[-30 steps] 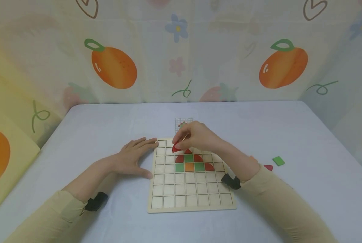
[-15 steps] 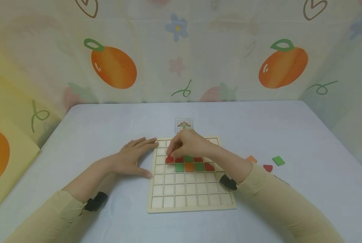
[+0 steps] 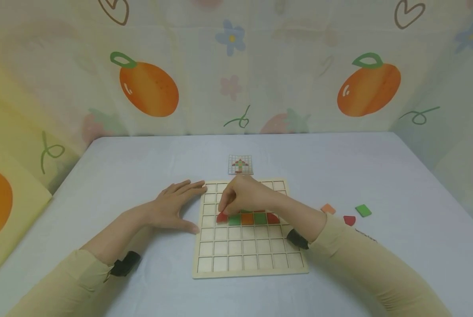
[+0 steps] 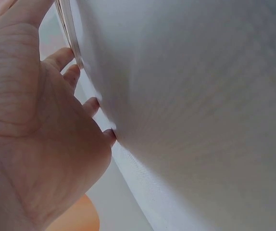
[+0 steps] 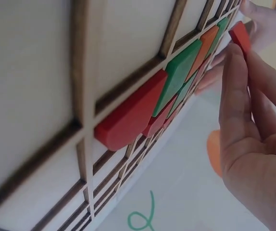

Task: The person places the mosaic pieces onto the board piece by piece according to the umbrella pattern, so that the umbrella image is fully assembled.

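Observation:
A wooden grid board (image 3: 236, 248) lies flat on the table. My right hand (image 3: 249, 193) pinches a red tile with a rounded edge (image 5: 240, 36) between thumb and fingertips, low over the board. In the head view that tile overlaps a square just left of a row made of a green tile (image 3: 234, 219), an orange tile (image 3: 247, 219), another green tile (image 3: 260, 218) and a red rounded tile (image 3: 273, 218). The hand mostly hides the tiles behind that row. My left hand (image 3: 175, 207) spreads its fingers along the board's left edge, fingertips at the rim.
A small card (image 3: 240, 164) printed with a coloured grid pattern lies beyond the board. Right of the board, beside my right sleeve (image 3: 363, 259), lie a loose orange tile (image 3: 328, 208), a green tile (image 3: 363, 210) and a red tile (image 3: 349, 220). A patterned curtain (image 3: 292, 83) hangs behind the table.
My right hand has brought the red tile down and to the left, from the upper squares to the left end of the green-and-orange row. The left hand stays put.

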A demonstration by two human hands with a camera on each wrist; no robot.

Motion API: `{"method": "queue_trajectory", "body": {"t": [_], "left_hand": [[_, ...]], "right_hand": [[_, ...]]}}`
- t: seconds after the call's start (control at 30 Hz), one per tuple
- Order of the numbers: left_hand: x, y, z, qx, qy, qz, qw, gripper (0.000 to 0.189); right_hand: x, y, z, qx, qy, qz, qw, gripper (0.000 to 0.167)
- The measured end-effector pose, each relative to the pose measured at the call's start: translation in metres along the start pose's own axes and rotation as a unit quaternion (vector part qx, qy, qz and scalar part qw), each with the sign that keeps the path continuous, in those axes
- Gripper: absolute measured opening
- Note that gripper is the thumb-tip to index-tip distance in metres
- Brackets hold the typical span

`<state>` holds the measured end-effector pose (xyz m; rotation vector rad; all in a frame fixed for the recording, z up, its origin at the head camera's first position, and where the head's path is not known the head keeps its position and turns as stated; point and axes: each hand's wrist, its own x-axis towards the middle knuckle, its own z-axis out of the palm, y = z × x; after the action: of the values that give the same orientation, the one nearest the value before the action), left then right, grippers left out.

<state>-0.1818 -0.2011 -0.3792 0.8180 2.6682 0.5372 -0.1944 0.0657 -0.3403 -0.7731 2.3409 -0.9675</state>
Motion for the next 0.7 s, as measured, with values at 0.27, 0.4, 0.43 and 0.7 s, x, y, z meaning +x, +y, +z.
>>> {"method": "queue_trajectory", "body": {"t": [0.27,0.4,0.43,0.7], "left_hand": [[0.0005,-0.0001,0.0010,0.001,-0.001,-0.002,1.0000,0.104],[-0.0002,0.0017,-0.0003,0.000,-0.002,-0.003,1.0000,0.104],[-0.0004,0.0020,-0.0006,-0.001,-0.002,-0.003,1.0000,0.104],[-0.0001,0.0007,0.0003,-0.001,0.000,0.000,1.0000,0.104]], "right_hand": [[0.0006,0.0007,0.0008,-0.009,-0.010,0.007,0.9999,0.011],[0.0012,0.0007,0.0020,-0.011,-0.018,0.007,0.9998,0.010],[0.0013,0.0002,0.0022,-0.011,-0.018,0.006,0.9997,0.010],[0.0015,-0.0012,0.0035,-0.029,-0.020,-0.004,0.9994,0.008]]}}
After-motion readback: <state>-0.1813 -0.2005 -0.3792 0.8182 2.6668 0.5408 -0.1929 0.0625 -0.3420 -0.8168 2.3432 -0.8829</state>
